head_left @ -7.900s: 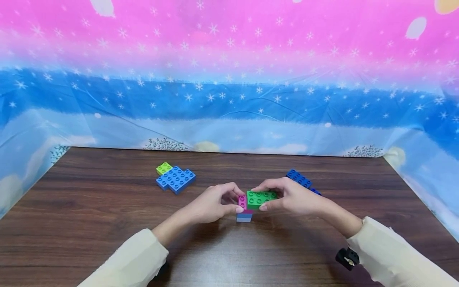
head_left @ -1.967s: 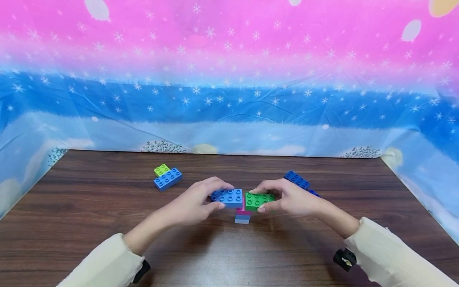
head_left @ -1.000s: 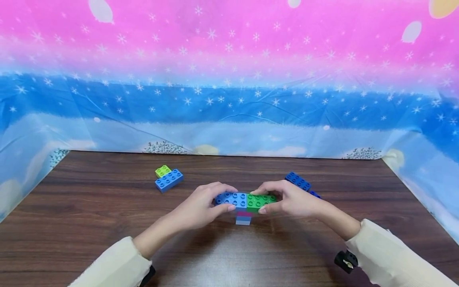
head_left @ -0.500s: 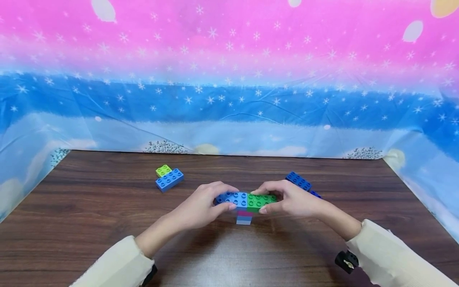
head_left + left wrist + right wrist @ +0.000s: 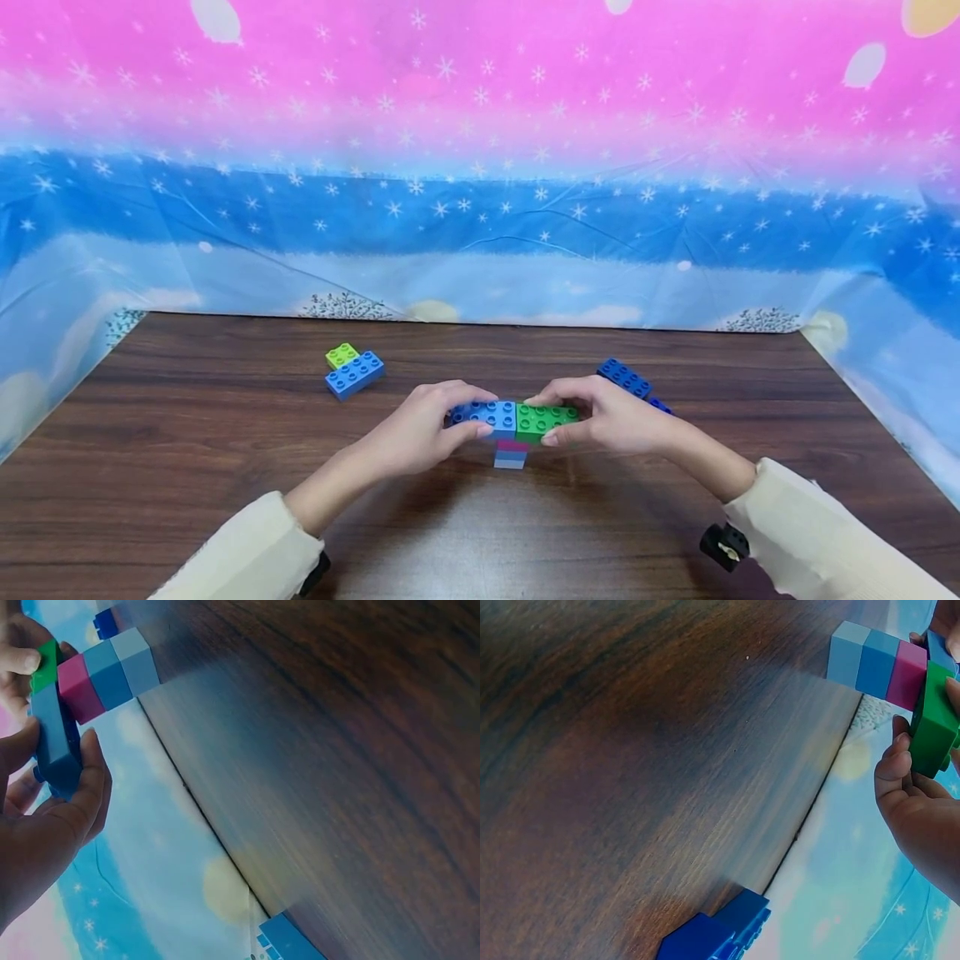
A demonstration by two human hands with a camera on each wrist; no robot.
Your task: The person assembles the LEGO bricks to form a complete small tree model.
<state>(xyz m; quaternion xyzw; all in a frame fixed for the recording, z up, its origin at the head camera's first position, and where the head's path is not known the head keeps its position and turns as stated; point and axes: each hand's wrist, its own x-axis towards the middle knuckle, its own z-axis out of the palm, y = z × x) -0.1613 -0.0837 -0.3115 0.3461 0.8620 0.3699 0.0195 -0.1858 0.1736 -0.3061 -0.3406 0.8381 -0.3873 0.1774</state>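
Observation:
Mid-table stands a short column of toy building bricks: a pale grey-blue brick point(image 5: 847, 656) at the bottom, a blue one point(image 5: 878, 664) above it, then a pink brick point(image 5: 907, 675). Side by side on top of the pink one sit a light blue brick point(image 5: 495, 421) and a green brick point(image 5: 536, 423), end against end. My left hand point(image 5: 423, 429) pinches the light blue brick by its long sides, thumb in front. My right hand point(image 5: 611, 414) grips the green brick the same way. Both bricks reach out past the column to either side.
Back left on the wooden table point(image 5: 225, 417) lie a lime green brick point(image 5: 342, 354) and another light blue brick point(image 5: 355, 375), touching. Behind my right hand lie two dark blue bricks point(image 5: 624, 378), one partly hidden. A patterned cloth point(image 5: 480, 217) hangs behind the table.
My left hand took a light blue brick from the back-left group, brought it to the column and set it beside the green brick. My right hand stayed on the green brick. Little differs over the last second.

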